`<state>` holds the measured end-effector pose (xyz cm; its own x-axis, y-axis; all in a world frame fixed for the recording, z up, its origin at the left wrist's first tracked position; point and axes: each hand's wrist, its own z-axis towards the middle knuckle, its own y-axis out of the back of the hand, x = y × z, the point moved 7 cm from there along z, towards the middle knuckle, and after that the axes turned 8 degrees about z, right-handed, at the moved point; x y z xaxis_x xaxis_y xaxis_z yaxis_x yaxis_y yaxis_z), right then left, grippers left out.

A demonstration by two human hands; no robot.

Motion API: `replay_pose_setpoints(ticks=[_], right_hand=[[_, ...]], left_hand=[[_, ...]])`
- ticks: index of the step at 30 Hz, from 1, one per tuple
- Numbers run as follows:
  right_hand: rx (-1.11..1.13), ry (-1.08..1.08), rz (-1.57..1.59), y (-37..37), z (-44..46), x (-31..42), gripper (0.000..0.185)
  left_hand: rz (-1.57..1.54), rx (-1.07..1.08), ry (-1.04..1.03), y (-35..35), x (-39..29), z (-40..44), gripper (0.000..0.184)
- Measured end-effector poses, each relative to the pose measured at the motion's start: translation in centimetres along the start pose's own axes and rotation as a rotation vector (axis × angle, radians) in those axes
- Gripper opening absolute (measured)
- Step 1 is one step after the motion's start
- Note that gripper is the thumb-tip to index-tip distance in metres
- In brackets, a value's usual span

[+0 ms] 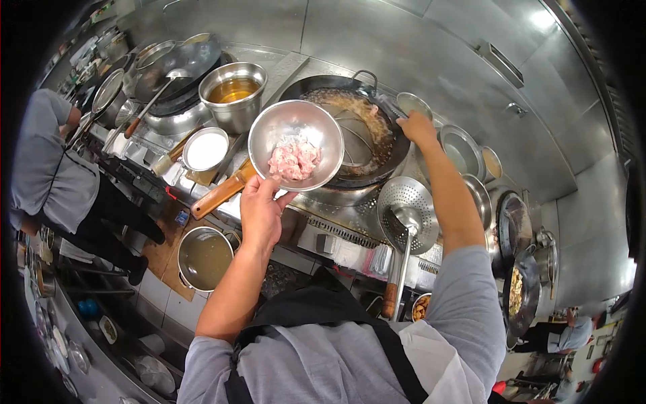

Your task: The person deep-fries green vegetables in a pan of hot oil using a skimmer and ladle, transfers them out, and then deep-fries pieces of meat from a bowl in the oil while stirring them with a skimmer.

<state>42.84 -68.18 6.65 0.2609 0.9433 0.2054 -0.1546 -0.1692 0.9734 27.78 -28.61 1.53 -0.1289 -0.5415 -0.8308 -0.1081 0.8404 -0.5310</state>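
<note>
No lettering, numbers or signs legible anywhere.

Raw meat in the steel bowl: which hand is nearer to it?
Left. The left hand holds the near rim of the steel bowl, right beside the raw meat; the right hand is farther off, at the right side of the wok.

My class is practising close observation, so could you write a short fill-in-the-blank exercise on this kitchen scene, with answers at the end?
1. The metal bowl with pink meat is held in the person's ______ hand.
2. The large round skimmer is dotted with many small ______.
3. In the picture, the wok stands to the ______ of the pot of golden liquid.
4. The person's apron is coloured ______.

Missing words: left; holes; right; black.
</note>
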Motion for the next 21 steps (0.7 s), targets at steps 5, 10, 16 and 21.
replay_pose_setpoints(ticks=[5, 10, 16, 21], right_hand=[[-0.117, 0.016, 0.097, 4.8, -2.0, 1.6, 0.048], [-0.124, 0.438, 0.255, 12.5, -11.7, 11.1, 0.045], [0.033, 0.652, -0.026, 13.0, -21.9, 19.1, 0.04], [-0.131, 0.646, -0.035, 12.4, -22.4, 19.6, 0.033]], left_hand=[[0.007, -0.017, -0.05, 1.3, -1.1, 0.7, 0.002], [0.006, -0.045, -0.157, 2.1, -2.1, 2.7, 0.012], [0.009, -0.006, -0.275, 2.0, -2.6, 3.5, 0.02], [-0.064, 0.014, -0.249, 1.5, -2.1, 3.9, 0.019]])
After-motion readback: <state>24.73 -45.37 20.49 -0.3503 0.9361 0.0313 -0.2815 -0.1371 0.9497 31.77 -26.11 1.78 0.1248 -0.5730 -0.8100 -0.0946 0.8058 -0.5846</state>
